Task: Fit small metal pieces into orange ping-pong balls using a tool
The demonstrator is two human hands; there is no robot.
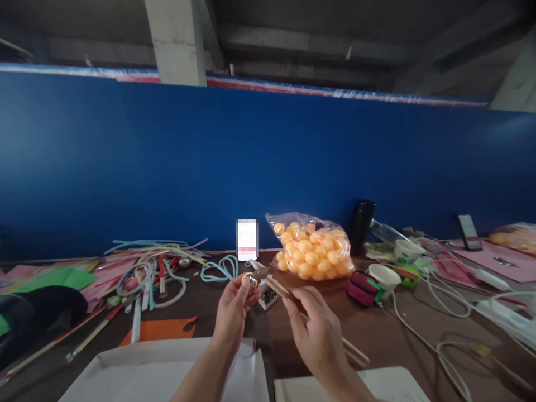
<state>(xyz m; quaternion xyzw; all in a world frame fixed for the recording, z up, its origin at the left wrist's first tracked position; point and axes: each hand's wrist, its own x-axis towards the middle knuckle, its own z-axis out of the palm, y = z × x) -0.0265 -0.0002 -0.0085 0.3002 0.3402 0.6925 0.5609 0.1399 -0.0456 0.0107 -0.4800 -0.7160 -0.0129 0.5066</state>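
Note:
In front of me my left hand (238, 301) is closed, its thumb and fingers pinching a small shiny round metal piece (252, 280). My right hand (316, 326) grips a light brown wooden stick (277, 287) that points up and left toward the metal piece. Near the stick's far end is a small dark greyish part (262, 272); I cannot tell whether it touches the metal piece. Between and just beyond the hands sits a small white box (268, 304) with small dark metallic bits in it, partly hidden.
A clear bag of orange balls (312, 254) stands behind the hands. Right of it are a black bottle (363, 226), a magenta pouch (362, 288), a paper cup (384, 277) and loose white cables (412, 329). Tangled tubes and coloured paper (62, 277) lie left. A white tray (138, 371) is in front.

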